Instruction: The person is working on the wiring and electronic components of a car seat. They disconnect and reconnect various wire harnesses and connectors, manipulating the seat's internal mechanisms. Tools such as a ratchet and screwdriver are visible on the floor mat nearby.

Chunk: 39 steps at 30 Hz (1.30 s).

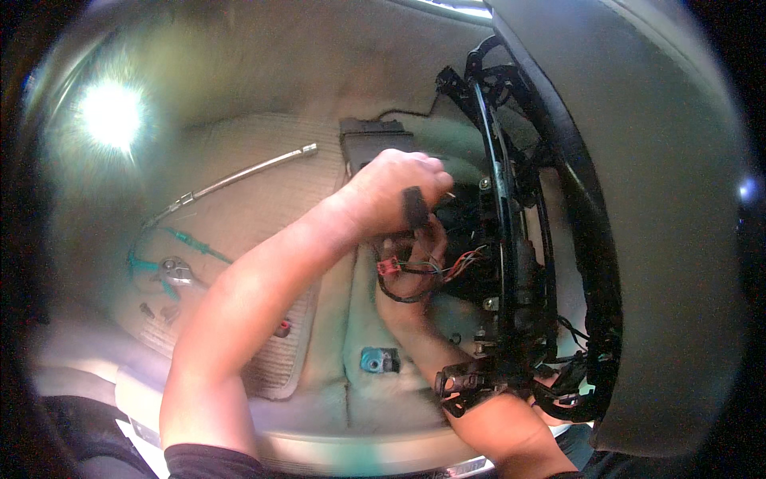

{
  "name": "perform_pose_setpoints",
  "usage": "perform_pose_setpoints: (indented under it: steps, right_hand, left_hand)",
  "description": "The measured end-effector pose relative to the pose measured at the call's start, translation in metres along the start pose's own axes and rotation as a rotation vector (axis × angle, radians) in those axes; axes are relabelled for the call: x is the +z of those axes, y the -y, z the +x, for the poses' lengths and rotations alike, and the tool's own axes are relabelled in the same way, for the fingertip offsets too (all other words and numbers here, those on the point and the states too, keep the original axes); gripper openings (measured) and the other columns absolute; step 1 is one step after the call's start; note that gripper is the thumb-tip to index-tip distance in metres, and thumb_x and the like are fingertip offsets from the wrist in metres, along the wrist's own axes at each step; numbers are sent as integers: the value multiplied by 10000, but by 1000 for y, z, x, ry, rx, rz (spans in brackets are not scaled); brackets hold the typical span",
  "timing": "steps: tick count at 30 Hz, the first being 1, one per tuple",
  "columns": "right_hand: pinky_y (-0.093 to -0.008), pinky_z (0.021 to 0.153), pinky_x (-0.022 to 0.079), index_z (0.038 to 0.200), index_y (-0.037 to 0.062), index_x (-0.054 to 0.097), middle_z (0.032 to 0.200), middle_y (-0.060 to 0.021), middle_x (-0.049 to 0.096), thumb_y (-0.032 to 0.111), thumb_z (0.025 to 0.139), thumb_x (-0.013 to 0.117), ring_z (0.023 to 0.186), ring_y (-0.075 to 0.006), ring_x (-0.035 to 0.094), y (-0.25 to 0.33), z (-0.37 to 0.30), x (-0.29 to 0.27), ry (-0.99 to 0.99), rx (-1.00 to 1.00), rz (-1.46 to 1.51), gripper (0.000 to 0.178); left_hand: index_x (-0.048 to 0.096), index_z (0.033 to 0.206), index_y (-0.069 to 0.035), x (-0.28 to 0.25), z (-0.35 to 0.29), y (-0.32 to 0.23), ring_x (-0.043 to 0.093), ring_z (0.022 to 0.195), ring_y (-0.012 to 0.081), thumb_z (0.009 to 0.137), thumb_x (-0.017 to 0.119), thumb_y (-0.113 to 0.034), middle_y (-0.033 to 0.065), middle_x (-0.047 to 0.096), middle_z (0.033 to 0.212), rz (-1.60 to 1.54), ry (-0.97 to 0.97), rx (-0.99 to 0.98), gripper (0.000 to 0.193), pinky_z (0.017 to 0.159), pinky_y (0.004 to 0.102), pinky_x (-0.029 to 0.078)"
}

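Beside the metal seat frame (501, 199), my two hands are close together over a bundle of wires. My left hand (403, 180) is closed, knuckles up; a thin pale tip sticks out past its fingers, but the rest of that object is hidden. A black block-shaped piece (415, 207) shows at the underside of this hand. Lower down, my right hand (423, 247) reaches up past the frame, its fingers curled around a wiring harness (459, 267) of red, green and black wires. A red connector (388, 267) on the harness lies against that hand.
The tilted grey seat (670, 199) fills the right side. On the ribbed floor mat (279, 375) lie a long metal bar (247, 172), a ratchet (177, 273) and small parts. A blue piece (377, 360) sits on the carpet; a dark box (375, 137) stands beyond my hands.
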State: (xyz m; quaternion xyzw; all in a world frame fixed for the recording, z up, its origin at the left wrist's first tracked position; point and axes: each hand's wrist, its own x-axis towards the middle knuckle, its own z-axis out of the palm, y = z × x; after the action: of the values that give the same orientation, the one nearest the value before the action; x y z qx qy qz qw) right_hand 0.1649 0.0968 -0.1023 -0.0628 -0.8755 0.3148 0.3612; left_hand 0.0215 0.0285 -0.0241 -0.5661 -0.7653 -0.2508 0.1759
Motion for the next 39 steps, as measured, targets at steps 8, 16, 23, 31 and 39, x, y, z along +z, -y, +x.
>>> perform_pose_setpoints:
  steps: [8,16,23,31,39]
  right_hand:
    - [-535,1033,376,1302,41,539,1373,-228,494,269,946,655,1239,-412,490,10,-2,-32,93,-52,-191,439]
    - [-434,896,491,1309,75,571,1259,-123,631,514,995,510,1063,-261,611,33,48,-17,-257,1225,1279,543]
    - [-456,1053,461,1417,84,499,1379,-113,560,502,993,519,1242,-276,563,-30,45,16,-86,880,1828,596]
    - [-365,898,551,1223,98,640,1146,-80,682,251,965,564,1053,-229,667,-30,54,18,12,859,1655,310]
    - [-378,859,567,1183,65,650,1103,-98,693,174,915,553,1009,-251,679,-41,47,17,49,846,1783,305]
  left_hand:
    - [677,968,-178,21,-9,10,503,1152,326,775,668,-209,131,525,1167,300,-216,-37,195,951,544,433]
    - [670,991,-93,23,7,1,583,1037,328,816,617,-149,122,593,1030,200,-133,-136,192,852,430,542]
    - [669,962,-80,9,0,-25,575,1033,327,822,604,-146,120,585,1038,133,-84,-114,168,856,422,528]
    - [708,955,-104,-2,-2,-11,576,1051,295,827,610,-164,106,584,1020,245,-149,-77,173,879,405,509]
    - [729,990,-156,-26,13,-11,648,963,261,857,614,-179,77,606,955,212,85,-122,178,781,406,559]
